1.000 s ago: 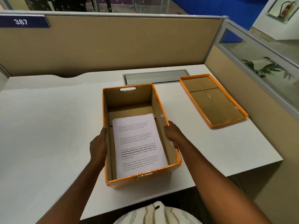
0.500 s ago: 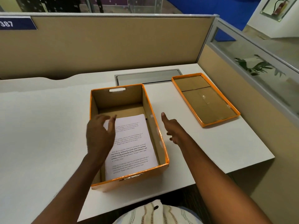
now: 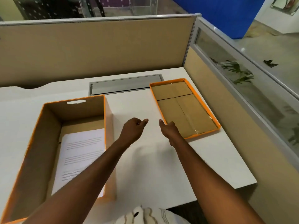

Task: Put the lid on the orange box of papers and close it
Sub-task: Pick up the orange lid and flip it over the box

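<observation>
The orange box (image 3: 40, 131) stands open at the left of the desk, with a stack of printed papers (image 3: 82, 152) lying flat inside. Its orange-rimmed lid (image 3: 182, 107) lies upside down at the right, cardboard inner face up. Both my hands are stretched out over the bare desk between box and lid. My left hand (image 3: 133, 130) hovers right of the box with its fingers loosely curled and holds nothing. My right hand (image 3: 169, 129) is at the lid's near left corner, fingers apart; whether it touches the rim I cannot tell.
A grey metal cable hatch (image 3: 125, 85) is set into the white desk (image 3: 153, 167) behind the box. Beige partition walls (image 3: 97, 50) close off the back and right side. The desk's front edge runs close to my body.
Both hands have left the box and moved right toward the lid. The view has swung right, so the box now sits at the left.
</observation>
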The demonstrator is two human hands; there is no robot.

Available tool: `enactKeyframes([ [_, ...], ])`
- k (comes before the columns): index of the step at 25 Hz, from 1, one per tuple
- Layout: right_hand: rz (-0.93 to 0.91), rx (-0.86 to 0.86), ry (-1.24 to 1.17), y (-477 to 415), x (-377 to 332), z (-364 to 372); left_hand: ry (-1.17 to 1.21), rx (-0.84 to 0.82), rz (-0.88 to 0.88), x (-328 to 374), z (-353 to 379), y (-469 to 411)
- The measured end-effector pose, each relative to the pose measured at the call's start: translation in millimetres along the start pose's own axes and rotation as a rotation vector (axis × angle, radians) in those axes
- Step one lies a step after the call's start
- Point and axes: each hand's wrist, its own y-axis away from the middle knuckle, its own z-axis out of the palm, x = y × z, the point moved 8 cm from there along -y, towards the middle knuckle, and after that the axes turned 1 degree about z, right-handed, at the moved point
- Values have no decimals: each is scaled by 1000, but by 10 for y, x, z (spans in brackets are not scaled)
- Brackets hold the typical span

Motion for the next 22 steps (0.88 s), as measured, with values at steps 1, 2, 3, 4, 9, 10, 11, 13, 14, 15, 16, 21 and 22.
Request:
enactKeyframes([
  [1,-2,8,20,-142,12,-148,-3,-21,-49,0,194,-76],
  [2,-8,18,45,-257,12,-275,21,-44,-103,-31,354,-128],
  [3,-18,29,73,-364,-3,-394,70,-68,-157,-79,500,-170],
  [4,-26,42,103,-487,-27,-527,115,-95,-205,-111,649,-215],
  [9,-14,148,170,-1093,-90,-1174,194,-144,-347,-129,1092,-486],
  [10,-8,188,191,-1197,-90,-1310,204,-133,-359,-110,1146,-559],
  [11,-8,235,219,-1285,-93,-1435,210,-120,-363,-85,1191,-630],
  [13,-12,314,281,-1446,-108,-1644,217,-90,-366,-27,1272,-769],
  [14,-9,339,303,-1523,-106,-1725,221,-74,-374,-7,1318,-833],
  [15,-1,357,320,-1589,-95,-1792,229,-59,-385,11,1364,-886],
  [16,8,370,338,-1645,-74,-1848,239,-45,-399,19,1408,-928],
  [21,16,388,411,-1807,48,-1951,301,-40,-460,4,1592,-1034],
  [22,24,389,418,-1824,71,-1956,306,-49,-464,-7,1622,-1043],
])
